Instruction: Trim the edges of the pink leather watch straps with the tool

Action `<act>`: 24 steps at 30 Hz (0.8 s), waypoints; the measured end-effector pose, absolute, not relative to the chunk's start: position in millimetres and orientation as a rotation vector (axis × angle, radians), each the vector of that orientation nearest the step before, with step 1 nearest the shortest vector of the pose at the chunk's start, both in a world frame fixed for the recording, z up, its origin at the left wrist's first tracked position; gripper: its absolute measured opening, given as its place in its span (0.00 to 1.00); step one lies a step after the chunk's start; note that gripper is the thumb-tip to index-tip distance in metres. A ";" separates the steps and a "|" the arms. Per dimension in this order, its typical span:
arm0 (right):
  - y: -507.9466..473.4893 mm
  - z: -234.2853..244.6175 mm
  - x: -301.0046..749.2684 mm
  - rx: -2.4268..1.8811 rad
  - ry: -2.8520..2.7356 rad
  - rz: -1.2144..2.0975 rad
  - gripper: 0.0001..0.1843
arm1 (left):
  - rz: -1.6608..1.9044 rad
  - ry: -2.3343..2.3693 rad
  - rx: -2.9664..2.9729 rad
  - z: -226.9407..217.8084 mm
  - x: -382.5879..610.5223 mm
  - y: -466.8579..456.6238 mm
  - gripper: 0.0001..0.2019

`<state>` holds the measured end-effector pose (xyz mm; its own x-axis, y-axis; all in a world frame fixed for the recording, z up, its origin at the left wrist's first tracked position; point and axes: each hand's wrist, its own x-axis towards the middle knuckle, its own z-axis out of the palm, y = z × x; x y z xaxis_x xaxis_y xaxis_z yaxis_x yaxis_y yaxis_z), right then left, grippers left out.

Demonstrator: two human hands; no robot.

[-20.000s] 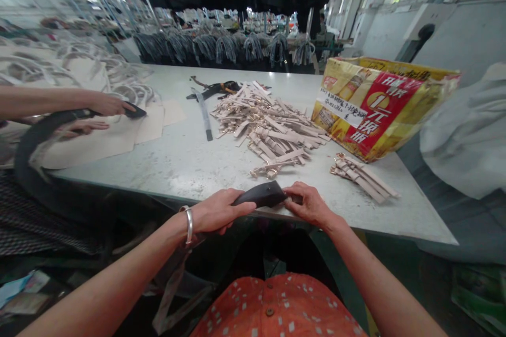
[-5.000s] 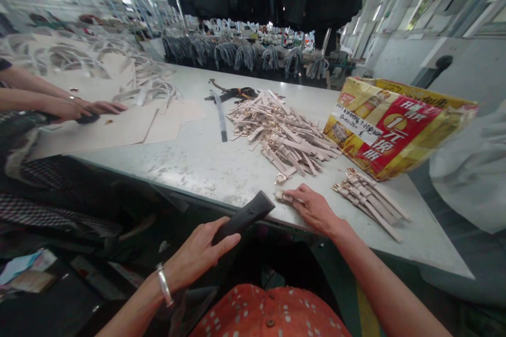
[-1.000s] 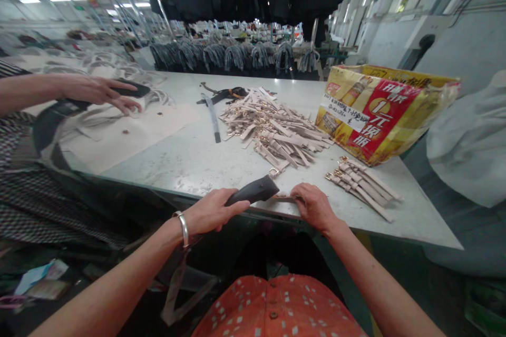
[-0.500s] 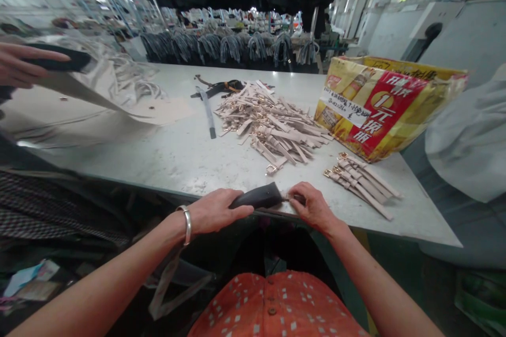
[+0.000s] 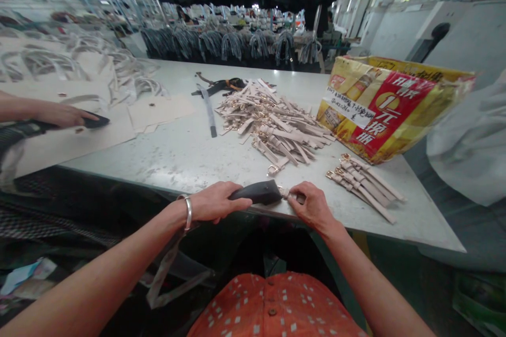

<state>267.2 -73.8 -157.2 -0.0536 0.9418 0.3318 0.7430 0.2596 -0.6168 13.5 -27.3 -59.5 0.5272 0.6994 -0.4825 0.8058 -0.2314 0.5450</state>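
Observation:
My left hand (image 5: 215,202) is closed round a black strap end (image 5: 256,192) that lies on the near edge of the grey table (image 5: 185,152). My right hand (image 5: 312,205) pinches a small beige strap piece with a gold buckle (image 5: 285,193), held against the tip of the black strap. A small row of beige buckle straps (image 5: 363,184) lies just right of my right hand. A big heap of the same beige straps (image 5: 272,126) is spread over the table's middle.
A red and yellow cardboard box (image 5: 387,108) stands at the right. A co-worker's hand (image 5: 59,114) holds a black strap on beige panels (image 5: 71,137) at the left. Black straps (image 5: 221,87) lie at the back. A white sack (image 5: 470,152) sits beside the table.
My hands have stayed at the table edge, and the strap tip and buckle piece are closer together. The co-worker's hand came down from the air onto the beige panels.

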 end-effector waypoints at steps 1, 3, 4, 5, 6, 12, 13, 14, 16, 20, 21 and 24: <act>-73.0 -158.2 266.6 -1.543 -1.840 0.359 0.03 | -0.175 1.209 1.998 -59.4 14.9 -25.5 0.22; -70.8 -159.0 266.1 -1.573 -1.835 0.345 0.02 | -0.185 1.189 2.013 -58.7 17.9 -22.3 0.22; -69.6 -158.7 266.0 -1.587 -1.836 0.351 0.02 | -0.191 1.184 2.018 -58.2 19.2 -21.0 0.22; -68.4 -158.1 266.0 -1.597 -1.844 0.370 0.03 | -0.197 1.183 2.020 -57.6 20.2 -20.0 0.22; -67.3 -157.1 266.1 -1.600 -1.856 0.397 0.03 | -0.204 1.182 2.021 -57.0 20.7 -19.4 0.22; -64.6 -150.7 266.6 -1.530 -1.956 0.471 0.04 | -0.238 1.199 2.040 -54.3 15.3 -22.4 0.22; -64.7 -150.1 266.8 -1.505 -1.969 0.473 0.04 | -0.238 1.209 2.050 -53.8 13.8 -23.2 0.23; -64.9 -149.6 266.9 -1.480 -1.980 0.480 0.05 | -0.237 1.219 2.058 -53.1 12.6 -24.0 0.23; -65.2 -148.7 267.0 -1.437 -1.992 0.506 0.06 | -0.237 1.234 2.072 -51.3 10.8 -25.0 0.23; -65.5 -147.2 266.2 -1.431 -1.981 0.535 0.07 | -0.257 1.233 2.087 -46.6 11.3 -25.4 0.23; -65.6 -146.9 266.0 -1.437 -1.982 0.530 0.07 | -0.262 1.230 2.088 -45.4 12.1 -25.5 0.22; -66.0 -147.0 265.1 -1.451 -2.003 0.508 0.07 | -0.262 1.204 2.072 -42.8 15.2 -27.0 0.22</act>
